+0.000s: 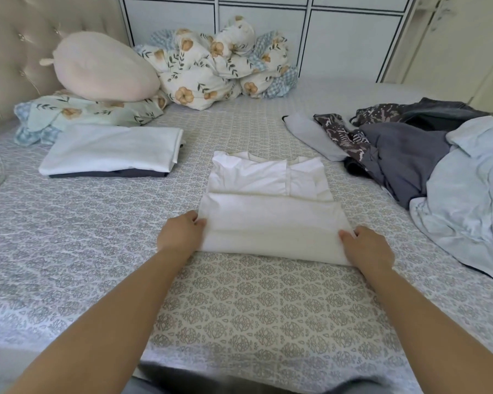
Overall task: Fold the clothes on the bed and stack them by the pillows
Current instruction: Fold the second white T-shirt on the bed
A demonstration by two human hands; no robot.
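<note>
A white shirt lies partly folded in the middle of the bed, its lower part doubled up over itself. My left hand pinches the folded edge at its left corner. At the right corner my right hand pinches the same fold. A stack of folded clothes, white on top and dark underneath, sits at the left by a floral pillow. Unfolded clothes, grey, dark patterned and pale blue, lie heaped on the right.
A pink plush cushion rests on the pillow against the tufted headboard. A bunched floral duvet lies at the far side before white cabinets. The patterned bedsheet covers the bed.
</note>
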